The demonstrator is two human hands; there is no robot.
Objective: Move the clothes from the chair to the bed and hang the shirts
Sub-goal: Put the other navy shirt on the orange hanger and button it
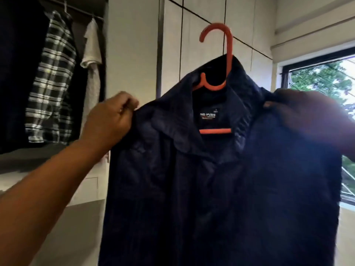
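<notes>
Pinching each shoulder of the navy shirt (221, 179), the left hand (113, 118) and blurred right hand (311, 114) hold it chest-high, apparently to seat it squarely on the orange hanger (227, 54) before it joins the wardrobe rail (84, 12).

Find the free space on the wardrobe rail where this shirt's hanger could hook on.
The rail shows a bare stretch between the plaid shirt and the white top. Left of the plaid shirt it is crowded with dark clothes. Right of the white top the rail ends at the wall.
</notes>
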